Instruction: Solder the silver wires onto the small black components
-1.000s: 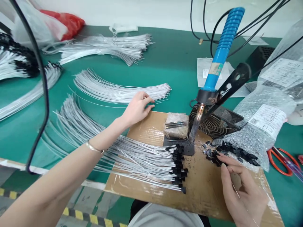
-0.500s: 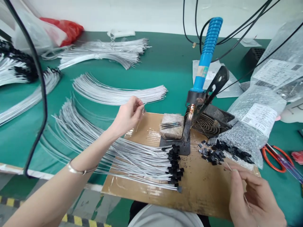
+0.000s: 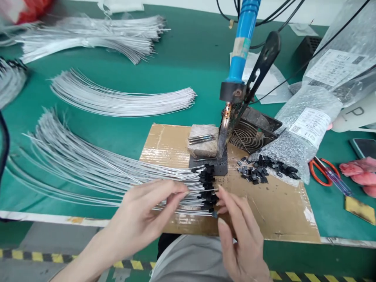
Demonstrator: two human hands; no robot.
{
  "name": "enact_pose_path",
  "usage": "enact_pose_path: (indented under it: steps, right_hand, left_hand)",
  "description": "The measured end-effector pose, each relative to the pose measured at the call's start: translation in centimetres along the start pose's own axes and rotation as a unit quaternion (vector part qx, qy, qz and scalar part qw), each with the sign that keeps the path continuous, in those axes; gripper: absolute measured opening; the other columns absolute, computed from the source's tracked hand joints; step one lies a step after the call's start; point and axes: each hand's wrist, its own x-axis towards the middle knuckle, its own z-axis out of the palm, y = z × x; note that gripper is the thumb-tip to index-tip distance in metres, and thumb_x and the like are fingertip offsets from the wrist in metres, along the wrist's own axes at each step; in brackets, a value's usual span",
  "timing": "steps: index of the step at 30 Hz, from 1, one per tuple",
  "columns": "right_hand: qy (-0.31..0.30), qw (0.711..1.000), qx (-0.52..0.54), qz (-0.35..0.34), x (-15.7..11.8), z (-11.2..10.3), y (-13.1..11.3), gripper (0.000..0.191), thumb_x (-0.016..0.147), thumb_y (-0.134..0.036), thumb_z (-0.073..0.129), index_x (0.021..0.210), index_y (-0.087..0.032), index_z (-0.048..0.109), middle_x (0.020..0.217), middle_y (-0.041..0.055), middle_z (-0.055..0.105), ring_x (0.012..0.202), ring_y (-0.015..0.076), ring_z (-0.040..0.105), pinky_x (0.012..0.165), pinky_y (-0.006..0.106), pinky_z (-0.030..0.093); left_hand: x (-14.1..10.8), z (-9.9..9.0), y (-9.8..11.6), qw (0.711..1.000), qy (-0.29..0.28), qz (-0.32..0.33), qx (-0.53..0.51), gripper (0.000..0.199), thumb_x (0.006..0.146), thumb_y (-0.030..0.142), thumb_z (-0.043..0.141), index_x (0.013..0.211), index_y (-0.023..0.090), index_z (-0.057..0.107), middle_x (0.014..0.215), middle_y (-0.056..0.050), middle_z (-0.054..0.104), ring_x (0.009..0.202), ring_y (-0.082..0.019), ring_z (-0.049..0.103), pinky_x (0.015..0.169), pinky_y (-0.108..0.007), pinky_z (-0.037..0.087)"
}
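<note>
L hand [image 3: 148, 211] pinches 1 wire [image 3: 202, 190], thumb & fingertips together on it; R hand [image 3: 242, 231] has thumb & index apart, index by wire's R end, can't tell if touching. Wire's thin, whitish, approx. straight, held over 1 bundle of black-ended wires [image 3: 117, 166], too many to count, partly on 1 cardboard sheet [image 3: 282, 219]. Farther out: 1 blue-handled iron [image 3: 236, 70], 1 pr scissors [image 3: 311, 172], 1 curved bundle [image 3: 126, 102].

Bringing the left hand [image 3: 143, 211] down from the middle bunch of white wires [image 3: 123, 102], carrying one wire [image 3: 194, 191] over the black ends [image 3: 208, 176] of the near bunch [image 3: 96, 160], moving the right hand [image 3: 245, 243] across from the little black bits [image 3: 255, 175], and spreading its thumb [image 3: 225, 233] and finger [image 3: 233, 207] apart.
</note>
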Motion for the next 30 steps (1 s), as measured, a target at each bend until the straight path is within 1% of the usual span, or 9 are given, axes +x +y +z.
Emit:
enact_pose_path:
  steps: [5,8,11,13,15,18,21,25,30]
  right_hand:
    - [-0.056,0.991,-0.061,-0.108,0.0,0.1,0.3,0.069,0.1,-0.022,0.056,0.164,-0.016,0.031,0.142,0.0168,0.063,0.129,0.0297,0.061,0.101,0.041,0.059]
    - [-0.045,0.994,-0.037,-0.091,0.2,0.0,0.1,0.064,0.101,-0.021,0.054,0.162,-0.018,0.036,0.139,0.0161,0.064,0.127,0.0286,0.061,0.099,0.039,0.059]
    - [-0.009,0.999,0.032,-0.034,0.6,-0.3,-0.1,0.05,0.104,-0.02,0.047,0.153,-0.022,0.048,0.128,0.0119,0.068,0.109,0.0226,0.067,0.09,0.034,0.06]
    - [0.019,0.996,0.084,0.016,1.1,-0.6,-0.1,0.038,0.106,-0.017,0.043,0.14,-0.025,0.058,0.112,0.0065,0.071,0.092,0.0161,0.069,0.081,0.027,0.058]
    - [0.032,0.99,0.127,0.059,1.6,-0.9,0.0,0.029,0.108,-0.017,0.043,0.121,-0.026,0.066,0.092,0.0004,0.069,0.076,0.0113,0.066,0.071,0.022,0.054]
    - [-0.004,0.98,0.168,0.104,2.6,-1.2,0.0,0.025,0.108,-0.022,0.046,0.096,-0.024,0.067,0.077,-0.0032,0.061,0.065,0.0093,0.059,0.06,0.021,0.045]
    - [-0.066,0.978,0.174,0.099,3.7,-1.1,-0.3,0.025,0.107,-0.025,0.049,0.085,-0.022,0.061,0.074,-0.0035,0.056,0.063,0.0097,0.053,0.058,0.023,0.039]
    - [-0.09,0.985,0.136,0.061,4.8,-0.8,-0.4,0.024,0.104,-0.017,0.052,0.08,-0.021,0.052,0.072,-0.0049,0.049,0.064,0.0091,0.047,0.058,0.022,0.035]
    - [-0.086,0.992,0.089,0.014,5.3,-0.5,0.3,0.019,0.102,-0.011,0.051,0.086,-0.022,0.051,0.077,-0.0038,0.05,0.071,0.0098,0.051,0.06,0.02,0.036]
  left_hand:
    - [0.2,1.7,1.2,0.999,0.017,0.018,-0.043,0.023,0.096,0.0,0.056,0.103,0.022,0.062,0.087,0.002,0.075,0.075,-0.009,0.071,0.07,-0.017,0.053]
    - [0.4,2.2,1.7,0.999,0.036,0.023,-0.03,0.021,0.096,0.001,0.057,0.103,0.02,0.063,0.085,0.001,0.076,0.075,-0.01,0.071,0.069,-0.019,0.053]
    - [0.5,2.1,2.0,0.998,0.047,0.033,-0.009,0.019,0.096,0.002,0.057,0.102,0.019,0.063,0.084,0.001,0.076,0.071,-0.012,0.068,0.069,-0.024,0.051]
    - [0.8,1.6,1.9,1.0,-0.006,0.007,-0.029,0.017,0.097,0.006,0.055,0.097,0.02,0.065,0.078,0.002,0.072,0.062,-0.011,0.06,0.063,-0.025,0.047]
    - [1.3,1.0,1.7,0.987,-0.106,-0.063,-0.102,0.017,0.098,0.014,0.055,0.088,0.02,0.065,0.068,0.004,0.065,0.053,-0.01,0.048,0.052,-0.023,0.038]
    - [2.5,0.6,1.3,0.931,-0.216,-0.176,-0.236,0.023,0.097,0.025,0.056,0.076,0.019,0.064,0.06,0.005,0.053,0.05,-0.009,0.035,0.043,-0.022,0.026]
    - [3.5,1.1,1.1,0.903,-0.226,-0.226,-0.288,0.021,0.094,0.027,0.058,0.076,0.017,0.064,0.06,0.005,0.049,0.052,-0.009,0.035,0.046,-0.022,0.026]
    - [3.7,1.8,1.1,0.909,-0.204,-0.224,-0.287,0.02,0.093,0.027,0.059,0.076,0.018,0.064,0.062,0.005,0.05,0.053,-0.009,0.036,0.048,-0.022,0.028]
    - [3.0,2.2,1.0,0.919,-0.211,-0.248,-0.222,0.02,0.097,0.032,0.057,0.086,0.021,0.071,0.063,0.004,0.055,0.054,-0.012,0.04,0.051,-0.026,0.03]
